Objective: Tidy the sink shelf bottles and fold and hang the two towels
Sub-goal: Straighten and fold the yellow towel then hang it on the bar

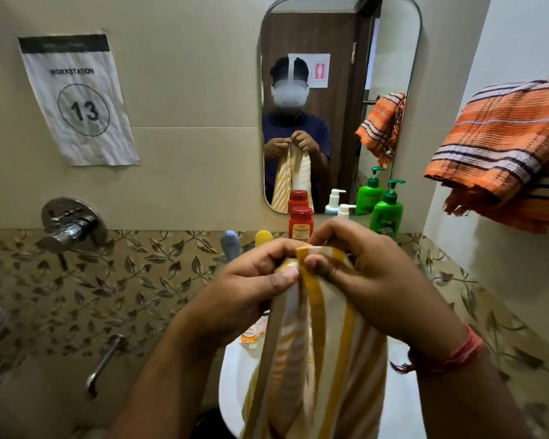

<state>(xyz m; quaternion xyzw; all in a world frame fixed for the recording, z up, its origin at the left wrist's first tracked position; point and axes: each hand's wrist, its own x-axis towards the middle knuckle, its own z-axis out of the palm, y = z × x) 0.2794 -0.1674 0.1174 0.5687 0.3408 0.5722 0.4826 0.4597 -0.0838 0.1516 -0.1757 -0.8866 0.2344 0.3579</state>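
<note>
Far left on the wall, a creased paper sign (78, 99) reading "WORKSTATION 13"; below it a chrome wall tap (72, 226) over leaf-patterned tile.

At centre, left hand (251, 280) pinching one top corner of the yellow-striped towel (314, 343), thumb pressed onto the cloth, fingers curled behind. Right hand (368, 274) just beside it, clamped on the matching yellow-edged corner, a red thread bracelet (457, 353) at the wrist. Corners brought together, towel hanging lengthwise over the white sink (235, 381).

Behind the hands, along the sink shelf: a blue-grey bottle top (230, 243), a yellow cap (263, 237), a red-capped bottle (300, 223), a white pump bottle (346, 210), a green pump bottle (387, 210). Above, the mirror (339, 42), doubling the scene.

Far right, the orange striped towel (501, 147), already folded and hung.

Step in hand, apparently: first fold of the second towel, edges being matched. Next move likely calls for squaring the corners, halving again, then carrying the fold rightward to hang near the orange one, without letting the tail dip into the basin.
</note>
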